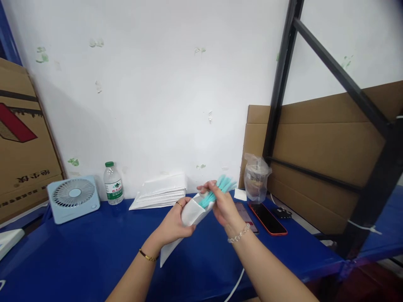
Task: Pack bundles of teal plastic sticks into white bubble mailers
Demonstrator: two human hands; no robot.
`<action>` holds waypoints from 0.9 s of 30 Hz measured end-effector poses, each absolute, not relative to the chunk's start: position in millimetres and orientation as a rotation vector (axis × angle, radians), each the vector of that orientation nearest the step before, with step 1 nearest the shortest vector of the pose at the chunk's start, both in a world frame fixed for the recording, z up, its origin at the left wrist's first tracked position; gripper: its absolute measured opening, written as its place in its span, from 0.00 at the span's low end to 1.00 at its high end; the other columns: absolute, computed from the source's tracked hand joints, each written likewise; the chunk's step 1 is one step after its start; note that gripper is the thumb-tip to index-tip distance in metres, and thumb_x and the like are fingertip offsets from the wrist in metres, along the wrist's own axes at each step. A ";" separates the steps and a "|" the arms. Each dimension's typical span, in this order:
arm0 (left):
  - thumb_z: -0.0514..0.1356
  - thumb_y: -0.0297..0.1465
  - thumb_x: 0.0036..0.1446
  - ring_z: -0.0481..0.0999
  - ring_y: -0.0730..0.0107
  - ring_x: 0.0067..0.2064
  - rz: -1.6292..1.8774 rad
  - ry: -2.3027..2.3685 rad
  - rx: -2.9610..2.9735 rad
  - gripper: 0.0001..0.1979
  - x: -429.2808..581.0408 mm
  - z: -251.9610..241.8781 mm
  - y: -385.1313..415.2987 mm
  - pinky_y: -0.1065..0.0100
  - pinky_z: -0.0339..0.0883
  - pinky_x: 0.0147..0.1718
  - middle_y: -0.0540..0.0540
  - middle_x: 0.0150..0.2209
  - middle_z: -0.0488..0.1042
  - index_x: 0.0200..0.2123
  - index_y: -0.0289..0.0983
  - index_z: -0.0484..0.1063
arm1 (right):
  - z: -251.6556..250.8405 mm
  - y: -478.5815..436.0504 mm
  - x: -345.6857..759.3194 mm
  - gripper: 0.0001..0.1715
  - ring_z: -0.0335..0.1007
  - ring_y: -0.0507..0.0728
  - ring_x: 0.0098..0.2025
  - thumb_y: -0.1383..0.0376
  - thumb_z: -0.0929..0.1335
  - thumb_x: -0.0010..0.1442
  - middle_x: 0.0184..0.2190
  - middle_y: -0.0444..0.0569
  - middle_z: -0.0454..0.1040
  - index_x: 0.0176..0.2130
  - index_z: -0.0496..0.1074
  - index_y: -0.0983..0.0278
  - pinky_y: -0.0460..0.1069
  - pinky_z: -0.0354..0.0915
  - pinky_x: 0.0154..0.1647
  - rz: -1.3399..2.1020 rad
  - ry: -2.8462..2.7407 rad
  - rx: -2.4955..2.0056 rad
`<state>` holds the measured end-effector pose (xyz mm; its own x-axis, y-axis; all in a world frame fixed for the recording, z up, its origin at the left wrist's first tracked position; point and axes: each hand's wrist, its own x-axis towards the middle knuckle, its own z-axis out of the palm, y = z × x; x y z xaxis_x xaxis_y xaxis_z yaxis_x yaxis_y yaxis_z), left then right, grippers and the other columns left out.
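A white paper sleeve (pixel 192 213) is held at an angle above the blue table, with my left hand (pixel 176 220) wrapped round its lower part. Out of its open upper end stick several thin turquoise strips (pixel 224 184). The fingers of my right hand (pixel 223 205) are closed round the strips, close to the mouth of the sleeve. What part of the strips lies inside the sleeve is hidden. Behind my hands, against the wall, lies a stack of white envelopes (pixel 162 191).
On the blue table (pixel 94 247) stand a light blue fan (pixel 74 199) and a water bottle (pixel 113 184) at left. At right are a bagged cup (pixel 256 178), two phones (pixel 268 219) and a small black object (pixel 282 212). A black metal frame (pixel 278 84) rises there.
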<state>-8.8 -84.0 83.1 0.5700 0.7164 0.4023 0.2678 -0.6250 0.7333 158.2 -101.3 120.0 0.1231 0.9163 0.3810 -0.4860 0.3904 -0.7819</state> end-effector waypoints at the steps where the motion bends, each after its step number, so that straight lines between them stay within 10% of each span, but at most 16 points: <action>1: 0.60 0.28 0.43 0.69 0.65 0.41 0.977 0.755 2.132 0.31 -6.5 83.0 -83.6 0.66 0.65 0.41 0.47 0.44 0.69 0.52 0.38 0.57 | 125.9 -103.0 155.1 0.16 0.69 0.58 0.41 0.54 0.72 0.50 0.29 0.47 0.73 0.30 0.72 0.65 0.51 0.62 0.44 1.070 -1.066 -0.586; 4: 0.61 0.29 0.44 0.69 0.62 0.45 1.095 0.698 1.968 0.32 -2.3 77.2 -79.8 0.63 0.63 0.45 0.45 0.47 0.68 0.54 0.37 0.55 | 143.9 -103.7 146.9 0.16 0.66 0.58 0.45 0.55 0.73 0.47 0.39 0.50 0.73 0.29 0.73 0.66 0.50 0.60 0.45 1.047 -1.311 -0.688; 11: 0.64 0.39 0.44 0.67 0.53 0.51 1.223 0.591 1.651 0.40 -4.6 55.4 -72.0 0.56 0.62 0.50 0.39 0.52 0.65 0.58 0.36 0.51 | 167.6 -100.1 125.0 0.20 0.64 0.52 0.29 0.54 0.75 0.43 0.26 0.44 0.70 0.32 0.73 0.64 0.48 0.58 0.29 1.083 -1.638 -0.913; 27: 0.65 0.42 0.42 0.55 0.49 0.61 1.253 0.536 1.741 0.48 -18.7 59.1 -77.5 0.56 0.52 0.58 0.38 0.60 0.56 0.62 0.35 0.46 | 179.8 -103.8 115.5 0.25 0.65 0.57 0.42 0.49 0.71 0.48 0.43 0.49 0.69 0.42 0.71 0.60 0.52 0.61 0.43 0.907 -1.660 -0.939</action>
